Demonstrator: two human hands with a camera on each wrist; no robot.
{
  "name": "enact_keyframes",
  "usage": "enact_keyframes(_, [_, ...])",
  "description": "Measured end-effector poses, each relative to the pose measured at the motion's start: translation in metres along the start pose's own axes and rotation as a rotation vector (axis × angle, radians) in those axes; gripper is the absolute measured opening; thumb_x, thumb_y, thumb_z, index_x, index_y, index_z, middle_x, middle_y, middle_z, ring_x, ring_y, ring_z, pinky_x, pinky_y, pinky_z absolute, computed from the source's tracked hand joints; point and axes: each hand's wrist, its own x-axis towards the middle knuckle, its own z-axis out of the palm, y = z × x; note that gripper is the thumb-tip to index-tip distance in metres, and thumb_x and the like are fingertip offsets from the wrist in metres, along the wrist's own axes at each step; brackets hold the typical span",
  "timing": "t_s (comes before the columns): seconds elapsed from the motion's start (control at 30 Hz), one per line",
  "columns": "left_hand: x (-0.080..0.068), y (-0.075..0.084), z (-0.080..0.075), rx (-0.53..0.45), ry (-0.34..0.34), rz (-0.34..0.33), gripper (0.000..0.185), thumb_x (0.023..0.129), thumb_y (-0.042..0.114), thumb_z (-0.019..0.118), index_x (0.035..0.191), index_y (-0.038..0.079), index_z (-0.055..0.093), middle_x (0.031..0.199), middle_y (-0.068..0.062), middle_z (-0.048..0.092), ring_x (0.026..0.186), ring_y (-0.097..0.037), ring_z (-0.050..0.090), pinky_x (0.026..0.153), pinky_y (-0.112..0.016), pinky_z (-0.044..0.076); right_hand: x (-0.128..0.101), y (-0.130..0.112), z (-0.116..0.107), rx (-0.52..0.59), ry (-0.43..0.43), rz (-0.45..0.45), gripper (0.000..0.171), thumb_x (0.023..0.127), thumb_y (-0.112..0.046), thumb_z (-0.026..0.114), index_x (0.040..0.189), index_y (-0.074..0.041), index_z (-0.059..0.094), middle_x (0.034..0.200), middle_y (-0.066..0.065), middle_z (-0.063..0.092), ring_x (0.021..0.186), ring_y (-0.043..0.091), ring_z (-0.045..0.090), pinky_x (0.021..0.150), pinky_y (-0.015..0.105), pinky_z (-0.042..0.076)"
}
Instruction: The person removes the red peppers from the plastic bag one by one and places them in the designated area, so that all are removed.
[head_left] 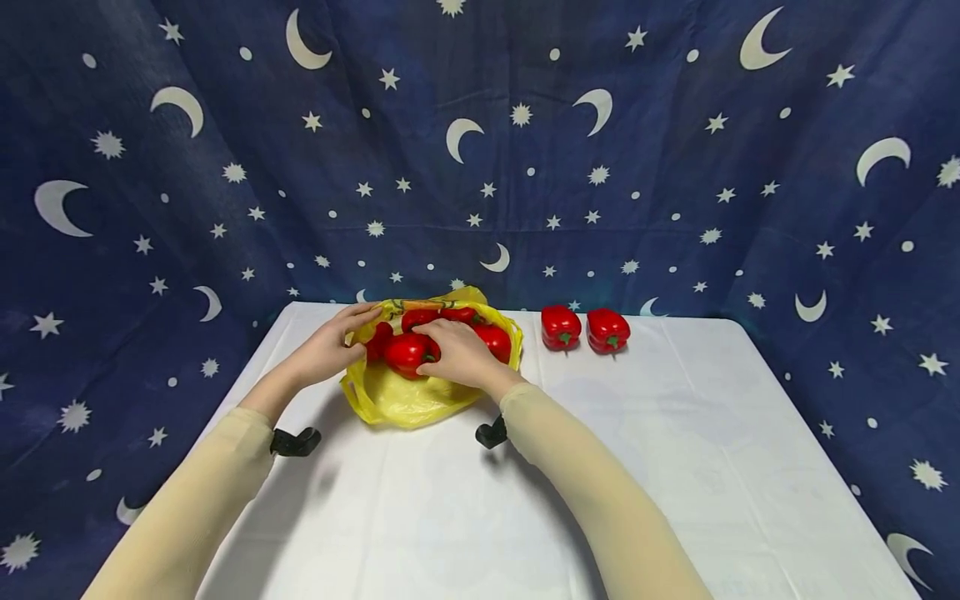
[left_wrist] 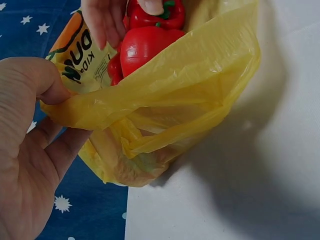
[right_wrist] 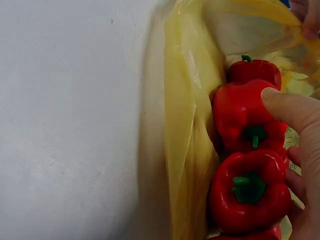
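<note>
A yellow plastic bag point(head_left: 405, 406) lies with its mouth spread on the white table, several red bell peppers inside it. At the left side of the mouth, my left hand point(head_left: 330, 348) pinches the bag's rim point(left_wrist: 75, 111) between thumb and fingers. My right hand point(head_left: 461, 354) reaches into the bag and grips a red bell pepper point(right_wrist: 237, 107), thumb on its side and fingers behind it. A second pepper point(right_wrist: 250, 192) with a green stem sits right beside that one. Part of the right hand's fingers is hidden behind the peppers.
Two more red bell peppers point(head_left: 561, 327) stand side by side on the table point(head_left: 675, 467), right of the bag near the back edge. A dark blue cloth point(head_left: 480, 192) with moons and stars hangs behind the table.
</note>
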Motion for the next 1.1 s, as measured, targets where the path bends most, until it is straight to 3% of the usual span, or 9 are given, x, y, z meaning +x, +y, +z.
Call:
enact_keyframes(0.5, [0.007, 0.003, 0.002, 0.022, -0.009, -0.006, 0.067, 0.093, -0.004, 0.057, 0.157, 0.008, 0.042, 0.165, -0.006, 0.026, 0.147, -0.035, 0.032, 0.109, -0.056, 0.043, 0.015, -0.006, 0.004, -0.174, -0.043, -0.019, 0.067, 0.087, -0.043, 0.079, 0.146, -0.022, 0.057, 0.146, -0.001, 0.056, 0.141, 0.02, 0.042, 0.124, 0.048, 0.016])
enact_keyframes(0.73, [0.007, 0.005, 0.0, 0.025, -0.016, -0.01, 0.067, 0.093, -0.004, 0.057, 0.157, 0.008, 0.041, 0.165, -0.006, 0.026, 0.147, -0.035, 0.031, 0.109, -0.057, 0.042, 0.012, -0.012, 0.003, -0.205, -0.073, -0.083, 0.065, 0.086, -0.046, 0.079, 0.143, -0.024, 0.06, 0.143, 0.001, 0.057, 0.142, 0.026, 0.042, 0.124, 0.045, 0.018])
enact_keyframes(0.9, [0.005, 0.003, 0.0, 0.022, -0.018, -0.007, 0.067, 0.093, -0.006, 0.056, 0.157, 0.007, 0.041, 0.165, -0.007, 0.026, 0.147, -0.035, 0.032, 0.11, -0.058, 0.04, 0.005, -0.021, 0.007, -0.194, -0.101, -0.143, 0.063, 0.085, -0.047, 0.079, 0.142, -0.025, 0.062, 0.144, 0.002, 0.056, 0.144, 0.029, 0.039, 0.122, 0.046, 0.024])
enact_keyframes(1.1, [0.002, 0.0, 0.0, 0.022, -0.019, 0.005, 0.067, 0.092, -0.005, 0.055, 0.157, 0.006, 0.041, 0.165, -0.007, 0.027, 0.147, -0.034, 0.032, 0.109, -0.058, 0.041, -0.007, -0.028, 0.016, -0.109, -0.123, -0.166, 0.06, 0.085, -0.044, 0.08, 0.14, -0.027, 0.061, 0.139, -0.003, 0.055, 0.131, 0.018, 0.049, 0.111, 0.04, 0.042])
